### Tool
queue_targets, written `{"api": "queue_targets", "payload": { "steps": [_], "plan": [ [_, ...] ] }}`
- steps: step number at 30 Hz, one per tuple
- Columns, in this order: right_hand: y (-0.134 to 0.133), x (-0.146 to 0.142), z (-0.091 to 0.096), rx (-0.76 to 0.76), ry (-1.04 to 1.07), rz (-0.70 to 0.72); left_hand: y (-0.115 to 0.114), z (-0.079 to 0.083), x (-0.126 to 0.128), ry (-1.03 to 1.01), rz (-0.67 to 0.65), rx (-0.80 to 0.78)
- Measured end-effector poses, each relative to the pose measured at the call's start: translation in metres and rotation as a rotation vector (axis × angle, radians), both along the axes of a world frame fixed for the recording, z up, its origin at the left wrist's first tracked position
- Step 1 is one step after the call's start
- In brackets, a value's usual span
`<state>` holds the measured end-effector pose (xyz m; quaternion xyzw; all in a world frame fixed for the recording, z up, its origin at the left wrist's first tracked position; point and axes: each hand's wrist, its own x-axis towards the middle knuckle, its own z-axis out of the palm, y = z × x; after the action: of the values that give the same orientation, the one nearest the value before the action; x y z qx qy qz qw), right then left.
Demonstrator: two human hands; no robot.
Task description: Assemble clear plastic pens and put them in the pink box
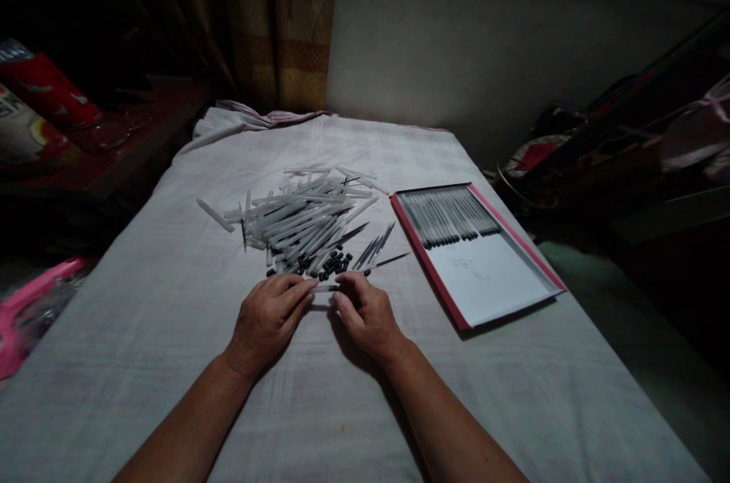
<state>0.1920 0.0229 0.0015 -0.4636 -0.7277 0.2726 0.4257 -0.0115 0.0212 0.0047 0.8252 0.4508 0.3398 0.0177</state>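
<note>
My left hand and my right hand rest on the white cloth and meet at a clear pen barrel, which both pinch with their fingertips. Just beyond them lies a small heap of black pen caps. Behind the caps is a pile of clear pen barrels, and several thin dark refills lie beside it. To the right stands a shallow red-edged box, with a row of finished pens at its far end.
The cloth covers a table that runs to a pale wall with a curtain. Red packages sit on a dark shelf at left, a pink bag lies below, and dark clutter is at right.
</note>
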Motion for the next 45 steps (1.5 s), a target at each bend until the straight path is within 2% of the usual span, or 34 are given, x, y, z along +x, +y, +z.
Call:
{"api": "queue_targets", "payload": {
  "steps": [4, 9, 13, 18, 26, 37, 45],
  "plan": [
    [-0.0005, 0.0001, 0.0, 0.026, -0.02, 0.001, -0.0004, 0.0002, 0.0, 0.001, -0.005, -0.011],
    [-0.0007, 0.0005, 0.0008, -0.02, -0.007, 0.004, -0.0001, 0.0001, 0.0004, -0.008, -0.006, -0.016],
    [-0.0005, 0.0005, 0.0006, 0.039, -0.018, 0.006, 0.0006, 0.0001, 0.0004, 0.004, -0.006, -0.004],
    [-0.0005, 0.0005, -0.0004, -0.004, -0.032, -0.001, 0.0004, 0.0003, 0.0004, 0.002, -0.015, 0.002],
    [0.0002, 0.0005, 0.0006, 0.045, -0.081, 0.016, 0.0007, 0.0007, 0.0006, 0.001, -0.019, -0.017],
    [0.001, 0.0023, 0.0027, -0.079, -0.07, 0.04, 0.0008, 0.0001, -0.0011, -0.027, -0.061, -0.023],
    [0.0006, 0.0036, 0.0059, -0.041, -0.1, 0.061, 0.0, 0.002, -0.0005, -0.023, -0.078, -0.028]
  ]
}}
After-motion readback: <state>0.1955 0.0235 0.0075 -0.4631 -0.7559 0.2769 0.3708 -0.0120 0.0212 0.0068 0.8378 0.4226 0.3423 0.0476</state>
